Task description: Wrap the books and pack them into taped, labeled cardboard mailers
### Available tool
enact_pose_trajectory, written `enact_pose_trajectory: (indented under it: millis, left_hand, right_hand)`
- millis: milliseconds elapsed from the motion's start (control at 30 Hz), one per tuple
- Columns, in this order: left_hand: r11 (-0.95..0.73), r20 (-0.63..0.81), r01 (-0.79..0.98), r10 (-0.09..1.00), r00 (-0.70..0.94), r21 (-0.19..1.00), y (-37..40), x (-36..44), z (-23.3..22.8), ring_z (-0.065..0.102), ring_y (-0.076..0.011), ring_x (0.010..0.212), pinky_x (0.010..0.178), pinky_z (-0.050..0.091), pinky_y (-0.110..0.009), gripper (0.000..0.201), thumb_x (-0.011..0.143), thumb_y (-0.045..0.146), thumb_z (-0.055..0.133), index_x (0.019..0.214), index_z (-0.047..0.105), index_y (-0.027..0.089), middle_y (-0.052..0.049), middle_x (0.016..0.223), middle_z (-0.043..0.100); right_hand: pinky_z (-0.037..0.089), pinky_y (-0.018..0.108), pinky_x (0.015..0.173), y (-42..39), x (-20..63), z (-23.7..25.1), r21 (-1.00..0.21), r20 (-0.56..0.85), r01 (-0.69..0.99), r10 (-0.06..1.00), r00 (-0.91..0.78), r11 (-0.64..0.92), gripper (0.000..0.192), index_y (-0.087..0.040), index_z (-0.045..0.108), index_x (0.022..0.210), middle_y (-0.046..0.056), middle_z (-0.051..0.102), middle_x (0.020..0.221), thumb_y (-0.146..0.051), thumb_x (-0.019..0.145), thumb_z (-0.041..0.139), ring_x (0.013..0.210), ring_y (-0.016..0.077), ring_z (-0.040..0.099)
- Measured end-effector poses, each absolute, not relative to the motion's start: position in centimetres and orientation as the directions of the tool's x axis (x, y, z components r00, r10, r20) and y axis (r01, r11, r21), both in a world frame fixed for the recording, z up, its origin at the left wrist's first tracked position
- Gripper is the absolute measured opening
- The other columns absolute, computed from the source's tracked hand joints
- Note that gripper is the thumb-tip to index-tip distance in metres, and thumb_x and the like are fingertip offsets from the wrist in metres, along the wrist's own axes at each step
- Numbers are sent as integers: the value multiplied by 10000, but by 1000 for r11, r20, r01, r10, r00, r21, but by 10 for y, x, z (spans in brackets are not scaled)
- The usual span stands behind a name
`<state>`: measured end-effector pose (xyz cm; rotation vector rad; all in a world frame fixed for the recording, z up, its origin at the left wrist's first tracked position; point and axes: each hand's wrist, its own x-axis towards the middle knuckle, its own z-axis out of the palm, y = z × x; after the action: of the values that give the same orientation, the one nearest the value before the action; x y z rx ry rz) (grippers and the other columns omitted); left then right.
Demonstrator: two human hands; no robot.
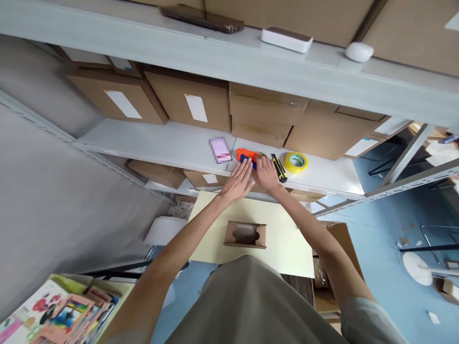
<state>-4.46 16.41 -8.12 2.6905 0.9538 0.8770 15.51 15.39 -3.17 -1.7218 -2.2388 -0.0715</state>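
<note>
While both hands [253, 177] rest flat, the orange tape dispenser [245, 155] lies under their fingertips.

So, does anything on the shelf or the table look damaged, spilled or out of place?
Nothing stands out. Both hands, left and right, rest on the orange tape dispenser on the shelf; the utility knife and tape roll lie flat beside it.

Partly hidden under both hands: orange-and-blue plastic tape dispenser [247, 156]. Just left of it, small pink card [219, 150] blurred beyond reading.
</note>
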Motion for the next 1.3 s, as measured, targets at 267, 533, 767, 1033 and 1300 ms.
enact_pose_trajectory:
  millis: [267,533,767,1033,1300]
  left_hand:
    - [-655,551,535,749,368,534,162,-33,-80,453,-398,1733,1420,396,-649,727,1127,280,470,1819,348,93,-281,1817,491]
    - [-389,389,203,920,39,899,34,-61,-112,807,-220,1063,1003,689,-406,219,1155,403,650,1305,654,244,-87,1151,791]
    - [-186,191,123,981,-34,975,-51,-89,-140,805,-218,1022,964,692,-384,345,1117,579,725,1174,684,241,-79,1117,795]
    - [-64,57,41,986,156,997,-66,-124,-150,810,-227,1011,960,691,-368,398,1112,625,707,1168,741,232,-77,1118,820]
    - [99,-83,-100,985,151,990,-50,-186,-132,785,-276,1196,1070,663,-438,656,990,685,821,1450,761,222,-147,1410,779]
  right_hand:
    - [484,581,1297,206,132,-37,-196,44,979,998,-43,51,495,-14,630,1524,356,816,1311,-345,1174,515,1258,413,814]
    - [665,461,875,56,129,-99,-832,194,525,981,-30,180,580,-261,630,1311,65,773,1000,-803,1107,598,876,288,739]
    - [618,402,867,-45,84,-130,-959,-58,277,998,1,-56,654,-284,561,1176,26,699,1021,-905,1007,678,898,232,660]
    - [597,405,905,-64,66,-131,-919,-110,387,992,-58,-79,631,-283,524,1192,41,671,1056,-896,1060,594,967,244,661]
    - [612,448,818,-92,68,-120,-724,-230,689,953,-197,-32,630,-277,487,1255,76,693,1035,-886,1094,517,886,291,682]
